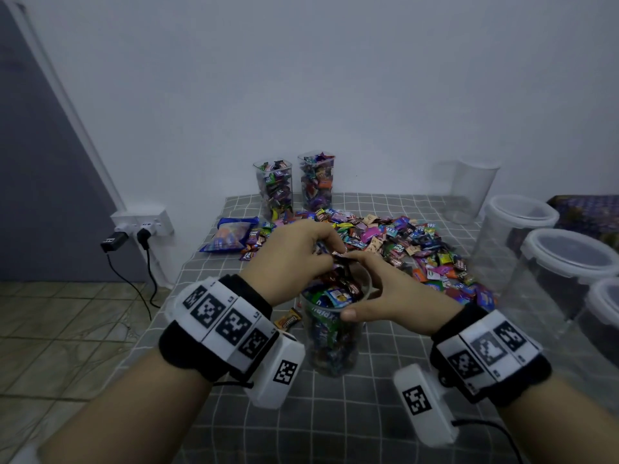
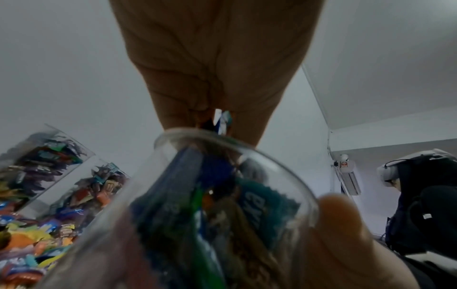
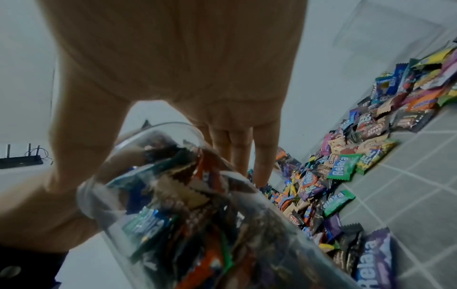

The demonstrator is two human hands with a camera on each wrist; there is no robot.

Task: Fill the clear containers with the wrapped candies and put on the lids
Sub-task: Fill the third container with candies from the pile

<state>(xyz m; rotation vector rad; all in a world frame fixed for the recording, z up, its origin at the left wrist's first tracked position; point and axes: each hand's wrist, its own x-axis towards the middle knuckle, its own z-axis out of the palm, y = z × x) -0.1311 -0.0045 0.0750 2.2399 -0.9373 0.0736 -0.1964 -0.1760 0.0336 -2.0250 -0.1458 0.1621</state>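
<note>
A clear container (image 1: 330,343), nearly full of wrapped candies, stands on the grey checked cloth in front of me. My right hand (image 1: 360,289) grips its rim, thumb (image 1: 348,314) on the near side and fingers round the far side. My left hand (image 1: 330,254) hovers over the opening, fingers curled round a few candies (image 2: 222,119). The left wrist view shows the container (image 2: 210,195) with the right thumb (image 2: 341,224) against it. In the right wrist view the fingers (image 3: 235,152) lie down the container's (image 3: 197,205) far wall. A loose candy pile (image 1: 402,242) spreads behind it.
Two filled lidless containers (image 1: 274,189) (image 1: 316,182) stand at the back by the wall. An empty open container (image 1: 472,189) and several lidded empty ones (image 1: 569,259) line the right side. A blue snack bag (image 1: 231,234) lies at left, one stray candy (image 1: 288,318) near the container.
</note>
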